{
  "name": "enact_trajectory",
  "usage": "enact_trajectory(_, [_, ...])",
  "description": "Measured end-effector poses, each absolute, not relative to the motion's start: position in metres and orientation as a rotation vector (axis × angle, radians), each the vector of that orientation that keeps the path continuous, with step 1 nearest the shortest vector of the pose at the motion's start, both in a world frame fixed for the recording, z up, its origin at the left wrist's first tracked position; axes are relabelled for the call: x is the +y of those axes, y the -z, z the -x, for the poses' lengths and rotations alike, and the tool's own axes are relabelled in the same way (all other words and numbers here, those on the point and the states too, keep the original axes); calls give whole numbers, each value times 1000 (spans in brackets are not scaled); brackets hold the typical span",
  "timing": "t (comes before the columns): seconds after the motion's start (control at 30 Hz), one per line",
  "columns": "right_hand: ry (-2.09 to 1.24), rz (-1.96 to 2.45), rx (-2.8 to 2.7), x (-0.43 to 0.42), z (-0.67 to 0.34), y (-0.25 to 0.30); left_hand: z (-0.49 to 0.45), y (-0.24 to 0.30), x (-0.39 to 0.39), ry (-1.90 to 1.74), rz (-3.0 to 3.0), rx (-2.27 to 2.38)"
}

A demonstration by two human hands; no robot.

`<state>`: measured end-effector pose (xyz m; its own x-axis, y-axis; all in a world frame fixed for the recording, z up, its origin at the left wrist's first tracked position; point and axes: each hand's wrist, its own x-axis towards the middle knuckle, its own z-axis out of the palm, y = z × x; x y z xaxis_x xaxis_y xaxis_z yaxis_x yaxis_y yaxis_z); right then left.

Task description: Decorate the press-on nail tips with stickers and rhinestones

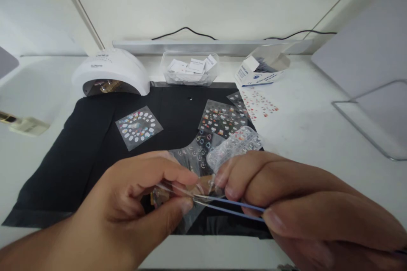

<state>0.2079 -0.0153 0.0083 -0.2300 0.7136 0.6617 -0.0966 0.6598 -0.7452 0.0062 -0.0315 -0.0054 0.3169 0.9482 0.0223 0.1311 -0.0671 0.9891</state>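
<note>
Clear plastic film is pinched between the thumb and index finger of my left hand. My right hand grips a pair of blue tweezers, whose metal tips meet the film's edge beside my left thumb. The fingers of my right hand also touch the film's right side. Something brown or gold shows through or behind the film, too unclear to name. Just beyond my hands lie dark sticker sheets and a clear compartment case of small pieces.
A black mat covers the white table. On it lie a sheet of white oval stickers and a patterned sheet. Behind stand a white nail lamp, a clear tub of packets and an alcohol pad box. A bottle is left.
</note>
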Motion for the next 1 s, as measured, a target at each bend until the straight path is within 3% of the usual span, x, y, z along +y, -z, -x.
enact_trajectory(1.0, [-858, 494, -1663, -15, -210, -8, -5, 3, -31, -957, -1589, 1032])
